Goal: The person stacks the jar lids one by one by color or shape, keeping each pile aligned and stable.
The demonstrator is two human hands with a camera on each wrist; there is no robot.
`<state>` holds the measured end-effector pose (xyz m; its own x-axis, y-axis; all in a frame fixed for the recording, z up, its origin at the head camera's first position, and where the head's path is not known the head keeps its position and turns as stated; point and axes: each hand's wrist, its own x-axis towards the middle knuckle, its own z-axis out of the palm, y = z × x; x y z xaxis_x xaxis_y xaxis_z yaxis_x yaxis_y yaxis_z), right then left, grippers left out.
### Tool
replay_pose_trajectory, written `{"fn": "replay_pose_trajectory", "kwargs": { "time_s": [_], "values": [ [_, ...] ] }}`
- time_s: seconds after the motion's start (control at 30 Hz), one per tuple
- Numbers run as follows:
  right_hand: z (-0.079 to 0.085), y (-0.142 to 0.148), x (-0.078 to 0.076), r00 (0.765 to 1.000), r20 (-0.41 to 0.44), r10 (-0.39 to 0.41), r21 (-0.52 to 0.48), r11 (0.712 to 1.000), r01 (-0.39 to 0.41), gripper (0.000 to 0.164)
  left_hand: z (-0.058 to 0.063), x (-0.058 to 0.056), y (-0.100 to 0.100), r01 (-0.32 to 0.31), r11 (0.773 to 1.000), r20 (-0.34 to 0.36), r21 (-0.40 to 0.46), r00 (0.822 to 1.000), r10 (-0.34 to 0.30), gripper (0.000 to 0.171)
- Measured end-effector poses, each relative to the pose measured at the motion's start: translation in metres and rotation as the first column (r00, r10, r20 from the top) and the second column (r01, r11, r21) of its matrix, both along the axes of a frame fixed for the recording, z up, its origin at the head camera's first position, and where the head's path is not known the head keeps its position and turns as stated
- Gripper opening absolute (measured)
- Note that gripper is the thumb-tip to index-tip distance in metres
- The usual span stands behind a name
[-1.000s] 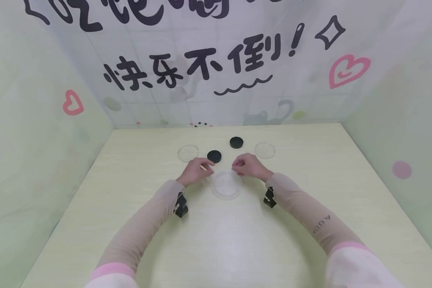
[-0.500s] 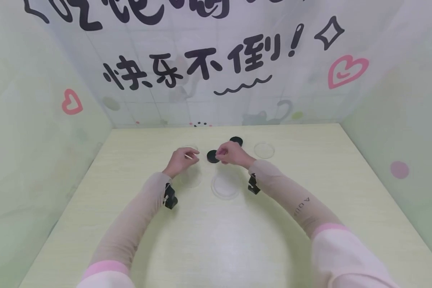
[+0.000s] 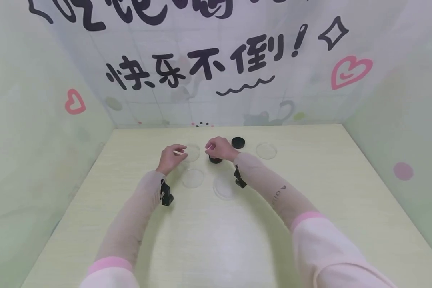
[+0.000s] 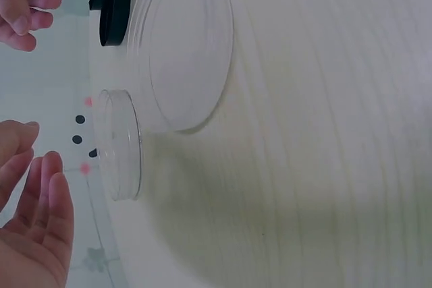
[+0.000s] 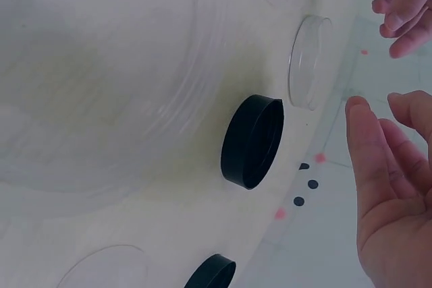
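Observation:
My left hand (image 3: 171,159) hovers beside the far-left clear round dish (image 3: 192,153), thumb and fingers apart, nothing between them. In the left wrist view its fingers (image 4: 50,187) are loosely bent in the air. My right hand (image 3: 221,148) is over the nearer black round lid (image 3: 215,160), partly covering it in the head view. The right wrist view shows that hand's fingers relaxed and holding nothing, off to the side of the lid (image 5: 246,143). A second clear dish (image 3: 193,178) lies below my left hand. The larger clear dish (image 3: 223,192) sits in the middle, partly behind my right wrist.
Another black lid (image 3: 238,142) stands farther back, with a clear dish (image 3: 266,151) to its right. The pale wooden tabletop (image 3: 216,240) ends at a printed back wall (image 3: 216,104) and has curtained sides. Both wrists carry black cameras (image 3: 166,194).
Both hands have moved away from the larger dish, left and toward the back. The right hand has come over the nearer black lid. The near-left dish shows fully now.

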<state>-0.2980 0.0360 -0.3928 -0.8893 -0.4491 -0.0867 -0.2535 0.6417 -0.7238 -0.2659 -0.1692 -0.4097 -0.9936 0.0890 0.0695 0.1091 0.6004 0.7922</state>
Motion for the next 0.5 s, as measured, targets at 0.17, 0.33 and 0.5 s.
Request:
{"fn": "replay_pose_trajectory", "kwargs": {
  "time_s": [0.17,0.33,0.5],
  "values": [
    [-0.006,-0.007,-0.009,1.0,-0.011,0.01,-0.019,1.0,-0.01,0.027,-0.005,-0.004,-0.005,-0.049,0.998,0.019,0.04,0.999,0.048,0.035],
    [-0.014,-0.017,-0.018,1.0,0.005,-0.015,-0.031,0.999,0.015,0.032,-0.013,-0.006,-0.008,-0.098,0.99,0.039,0.102,0.995,0.094,0.038],
    [-0.079,-0.023,-0.066,1.0,0.003,-0.03,-0.086,0.996,0.03,0.042,-0.021,-0.006,-0.008,-0.148,0.982,0.049,0.121,0.989,0.143,0.04]
  ]
}}
